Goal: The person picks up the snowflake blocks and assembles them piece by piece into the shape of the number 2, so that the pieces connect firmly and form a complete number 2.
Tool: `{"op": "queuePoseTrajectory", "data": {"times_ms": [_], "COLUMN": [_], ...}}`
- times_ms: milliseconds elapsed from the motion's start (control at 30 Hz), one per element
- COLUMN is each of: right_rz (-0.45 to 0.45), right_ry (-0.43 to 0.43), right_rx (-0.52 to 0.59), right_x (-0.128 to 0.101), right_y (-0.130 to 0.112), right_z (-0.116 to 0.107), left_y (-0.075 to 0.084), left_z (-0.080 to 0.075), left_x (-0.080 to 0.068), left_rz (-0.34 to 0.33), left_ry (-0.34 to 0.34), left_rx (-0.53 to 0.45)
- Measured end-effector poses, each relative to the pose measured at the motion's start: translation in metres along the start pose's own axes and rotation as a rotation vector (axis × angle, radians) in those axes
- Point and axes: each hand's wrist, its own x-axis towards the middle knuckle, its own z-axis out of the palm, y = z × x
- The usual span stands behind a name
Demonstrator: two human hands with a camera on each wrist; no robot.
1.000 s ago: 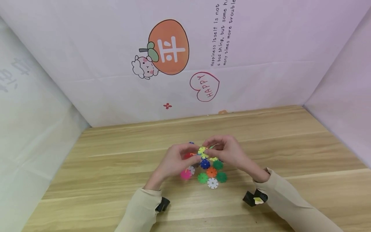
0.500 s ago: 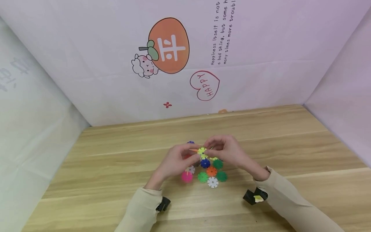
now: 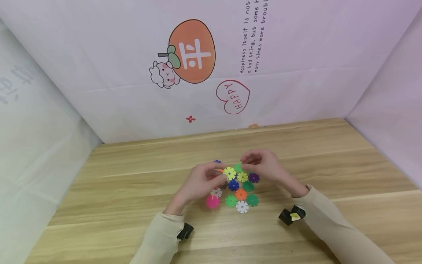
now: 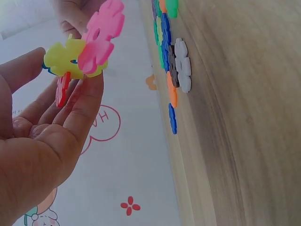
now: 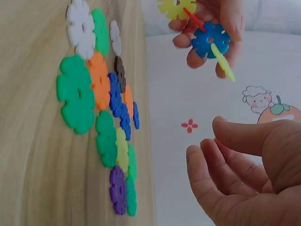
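Head view: a cluster of joined notched discs (image 3: 229, 173) is held by the left hand (image 3: 199, 185), raised over the left part of the flat discs (image 3: 241, 194) on the wooden table (image 3: 132, 176). The right hand (image 3: 267, 165) is held to the right, nothing gripped.

Left wrist view: the cluster is pinched between thumb and fingers, closed down to its thickness. Yellow disc (image 4: 59, 59) is joined by a scalloped pink disc (image 4: 101, 37); a red disc (image 4: 61, 92) is seen edge-on.

Right wrist view: a holed blue disc (image 5: 210, 41) is shown on the cluster, crossed by an edge-on yellow piece (image 5: 224, 63). Right thumb and half-bent fingers are parted.
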Motion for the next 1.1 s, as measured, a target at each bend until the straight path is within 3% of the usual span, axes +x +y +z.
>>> {"op": "queuePoseTrajectory", "data": {"times_ms": [367, 567, 800, 1100], "right_rz": [0.084, 0.139, 0.156, 0.238], "right_ry": [-0.042, -0.066, -0.137, -0.156], "right_rx": [-0.099, -0.104, -0.187, -0.235], "right_x": [0.007, 0.008, 0.007, 0.004], "right_y": [0.02, 0.021, 0.021, 0.02], "right_z": [-0.008, -0.009, -0.012, -0.016], "left_y": [-0.001, -0.001, -0.002, 0.0], "left_z": [0.0, -0.001, -0.001, -0.003], "left_x": [0.001, 0.001, 0.001, 0.0], "left_rz": [0.0, -0.005, -0.011, -0.017], "left_ry": [0.005, 0.007, 0.015, 0.019], "left_rx": [0.015, 0.01, 0.018, 0.023]}}
